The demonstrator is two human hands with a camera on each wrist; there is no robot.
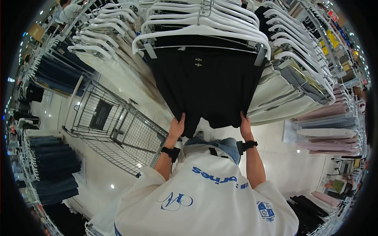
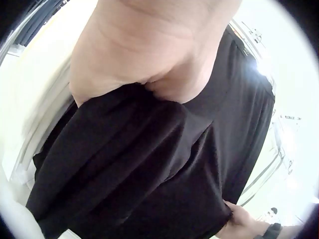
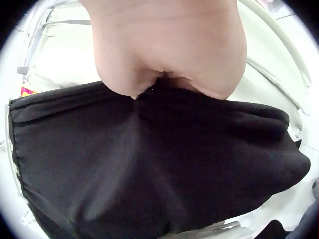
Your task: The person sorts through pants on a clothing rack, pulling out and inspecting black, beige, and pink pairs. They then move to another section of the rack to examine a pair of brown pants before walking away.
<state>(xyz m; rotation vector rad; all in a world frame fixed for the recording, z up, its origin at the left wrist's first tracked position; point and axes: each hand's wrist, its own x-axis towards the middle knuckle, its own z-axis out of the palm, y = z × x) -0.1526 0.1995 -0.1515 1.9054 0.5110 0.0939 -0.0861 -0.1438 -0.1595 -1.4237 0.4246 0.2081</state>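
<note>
A pair of black trousers [image 1: 208, 86] hangs by its waistband from the clips of a white hanger [image 1: 201, 31], with two small metal fasteners at the front. My left hand [image 1: 177, 126] grips the left edge of the cloth, thumb on top. On the opposite edge my right hand [image 1: 245, 125] pinches the fabric in the same way. Between the two hands the cloth is spread wide. In the left wrist view the black fabric [image 2: 114, 159] bunches in folds below the palm. The right wrist view shows the trousers [image 3: 149, 159] creased where the fingers take hold; the fingertips are hidden.
A wire shopping cart [image 1: 118, 126] stands on the floor at the left. Cream trousers [image 1: 118, 74] hang left of the black pair, pale ones [image 1: 279, 98] right of it. Racks of dark jeans [image 1: 55, 165] and pink garments [image 1: 330, 133] line the sides.
</note>
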